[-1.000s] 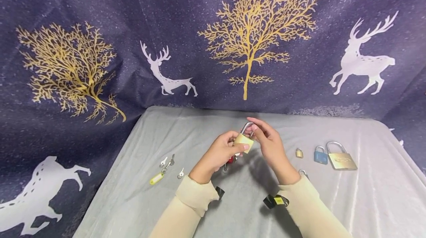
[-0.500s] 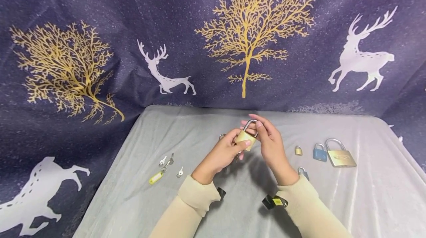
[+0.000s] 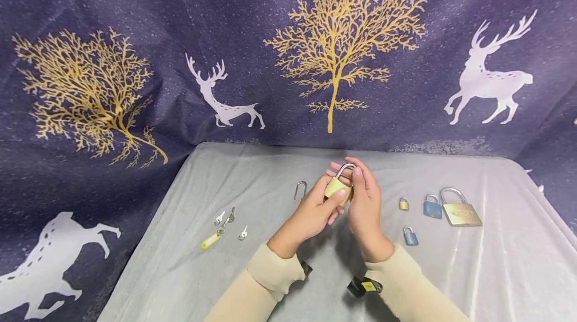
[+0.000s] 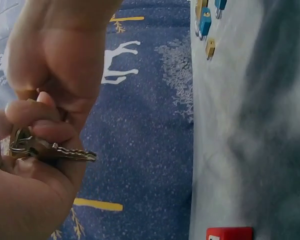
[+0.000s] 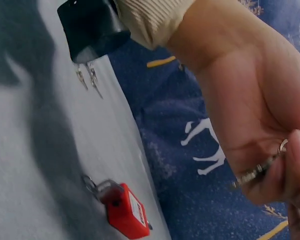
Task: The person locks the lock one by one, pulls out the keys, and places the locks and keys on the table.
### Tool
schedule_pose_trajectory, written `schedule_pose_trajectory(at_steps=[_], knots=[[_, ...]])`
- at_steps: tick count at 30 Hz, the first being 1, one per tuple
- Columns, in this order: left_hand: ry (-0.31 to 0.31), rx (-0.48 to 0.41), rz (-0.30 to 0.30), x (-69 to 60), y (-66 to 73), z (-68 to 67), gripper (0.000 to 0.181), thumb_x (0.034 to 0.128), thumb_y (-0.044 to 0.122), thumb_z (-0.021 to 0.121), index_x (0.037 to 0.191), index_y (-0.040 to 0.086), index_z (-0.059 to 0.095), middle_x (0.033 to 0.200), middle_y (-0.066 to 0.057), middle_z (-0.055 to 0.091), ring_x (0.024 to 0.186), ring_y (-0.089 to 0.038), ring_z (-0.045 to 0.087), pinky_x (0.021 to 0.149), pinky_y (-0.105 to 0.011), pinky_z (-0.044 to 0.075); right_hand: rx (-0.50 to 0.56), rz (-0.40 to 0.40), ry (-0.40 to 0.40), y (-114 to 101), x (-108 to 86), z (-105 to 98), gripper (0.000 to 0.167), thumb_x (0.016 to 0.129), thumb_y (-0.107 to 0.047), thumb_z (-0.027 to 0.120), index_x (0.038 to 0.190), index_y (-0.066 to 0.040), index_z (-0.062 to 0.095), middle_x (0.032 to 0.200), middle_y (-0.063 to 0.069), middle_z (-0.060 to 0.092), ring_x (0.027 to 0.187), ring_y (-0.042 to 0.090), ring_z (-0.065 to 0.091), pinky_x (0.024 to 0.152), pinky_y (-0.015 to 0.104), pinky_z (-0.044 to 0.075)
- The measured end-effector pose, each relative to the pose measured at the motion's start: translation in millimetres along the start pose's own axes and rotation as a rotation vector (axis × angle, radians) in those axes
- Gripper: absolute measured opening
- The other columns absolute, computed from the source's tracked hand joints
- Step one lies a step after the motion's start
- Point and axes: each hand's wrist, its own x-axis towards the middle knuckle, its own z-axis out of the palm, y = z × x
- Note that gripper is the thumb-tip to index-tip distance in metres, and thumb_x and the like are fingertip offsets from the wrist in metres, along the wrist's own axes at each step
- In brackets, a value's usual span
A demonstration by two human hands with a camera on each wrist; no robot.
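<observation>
A brass padlock (image 3: 335,190) with a steel shackle is held up over the table in the head view. My left hand (image 3: 311,214) grips its body, thumb across the front. At the shackle's right side is my right hand (image 3: 366,207), thumb on the metal and fingers behind it. The right leg of the shackle is covered, so whether it sits in the body cannot be seen. Keys (image 4: 72,152) on a ring stick out from under my left fingers in the left wrist view; the right wrist view shows a key (image 5: 255,172) by the fingers too.
A red padlock (image 5: 127,212) lies behind my left hand. To the right are a small brass padlock (image 3: 403,204), two blue padlocks (image 3: 433,207) and a large brass padlock (image 3: 462,214). Loose keys (image 3: 243,233) and a yellow key tag (image 3: 210,241) lie left.
Both hands have shifted right with the brass padlock. A shackle left of my left hand and the nearer blue padlock have come into fuller view.
</observation>
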Motion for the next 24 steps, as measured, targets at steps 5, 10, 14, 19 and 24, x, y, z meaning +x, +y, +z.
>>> schedule_pose_trajectory(at_steps=[5, 10, 14, 19, 24], knots=[[0.020, -0.029, 0.017, -1.6, 0.7, 3.6, 0.027, 0.1057, 0.030, 0.053, 0.123, 0.010, 0.048, 0.076, -0.004, 0.055, 0.053, -0.009, 0.048, 0.049, -0.019, 0.042, 0.063, -0.025, 0.022, 2.6, -5.8, 5.9, 0.033, 0.111, -0.024, 0.038, 0.129, -0.002, 0.056, 0.109, 0.007, 0.077, 0.104, 0.019, 0.075, 0.081, 0.025, 0.060], [0.035, -0.039, 0.029, -3.7, 3.7, 5.5, 0.030, 0.1058, 0.027, 0.053, 0.128, 0.008, 0.048, 0.079, -0.004, 0.054, 0.061, -0.010, 0.049, 0.053, -0.018, 0.042, 0.080, -0.052, 0.043, 2.9, -11.0, 9.6, 0.035, 0.111, -0.025, 0.036, 0.130, 0.000, 0.053, 0.106, 0.007, 0.077, 0.102, 0.019, 0.074, 0.068, 0.020, 0.055], [0.052, -0.013, 0.036, -4.1, 6.2, 6.5, 0.031, 0.1058, 0.026, 0.053, 0.129, 0.007, 0.048, 0.083, -0.003, 0.052, 0.066, -0.008, 0.050, 0.058, -0.018, 0.044, 0.056, -0.042, 0.068, 2.4, -14.4, 11.8, 0.034, 0.111, -0.025, 0.038, 0.131, -0.002, 0.052, 0.105, 0.005, 0.077, 0.089, 0.014, 0.071, 0.048, 0.018, 0.043], [0.060, -0.013, 0.026, -4.1, 5.2, 5.9, 0.029, 0.1060, 0.023, 0.053, 0.130, 0.008, 0.049, 0.085, -0.003, 0.051, 0.068, -0.011, 0.050, 0.059, -0.018, 0.043, 0.015, 0.005, 0.109, 3.5, -18.0, 14.2, 0.034, 0.110, -0.026, 0.043, 0.131, -0.001, 0.053, 0.102, 0.000, 0.074, 0.059, 0.006, 0.052, 0.041, 0.021, 0.036], [0.056, -0.032, 0.022, -2.3, 0.7, 5.1, 0.027, 0.1062, 0.021, 0.052, 0.129, 0.007, 0.047, 0.079, -0.003, 0.049, 0.062, -0.011, 0.047, 0.055, -0.018, 0.040, -0.005, 0.052, 0.085, 3.7, -16.5, 13.4, 0.031, 0.109, -0.018, 0.043, 0.134, -0.003, 0.052, 0.102, -0.001, 0.074, 0.058, 0.004, 0.050, 0.045, 0.019, 0.038]])
